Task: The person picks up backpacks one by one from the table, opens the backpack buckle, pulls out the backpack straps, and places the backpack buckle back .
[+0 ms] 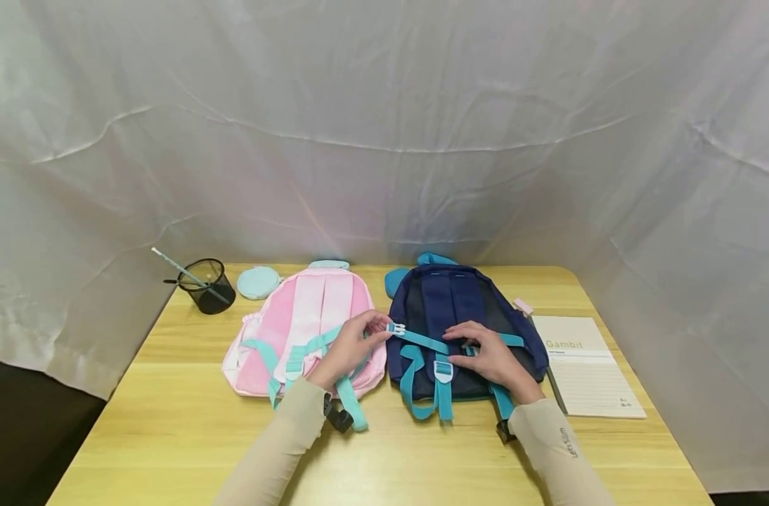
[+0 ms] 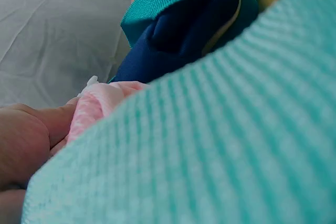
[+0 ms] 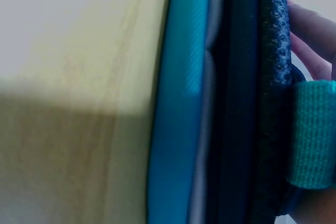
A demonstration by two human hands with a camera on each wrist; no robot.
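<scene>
In the head view a navy backpack (image 1: 422, 302) lies with its straps up, beside a pink backpack (image 1: 277, 309) on its left. My left hand (image 1: 353, 344) reaches over the pink backpack and pinches a white plastic buckle (image 1: 396, 329) between thumb and fingers. From the buckle a teal strap (image 1: 425, 341) slants across the navy backpack toward my right hand (image 1: 488, 355). That hand rests over the navy backpack, thumb and forefinger spread apart at the strap's far end. A broad teal strap (image 2: 199, 145) covers much of the left wrist view.
A black mesh pen holder (image 1: 214, 292) with a pencil stands at the back left, near a round light-blue pouch (image 1: 259, 282). Right of the navy backpack lie a notebook (image 1: 590, 372) and a small pink block (image 1: 523, 306). Grey cloth (image 1: 384, 140) hangs behind the wooden table (image 1: 391, 464).
</scene>
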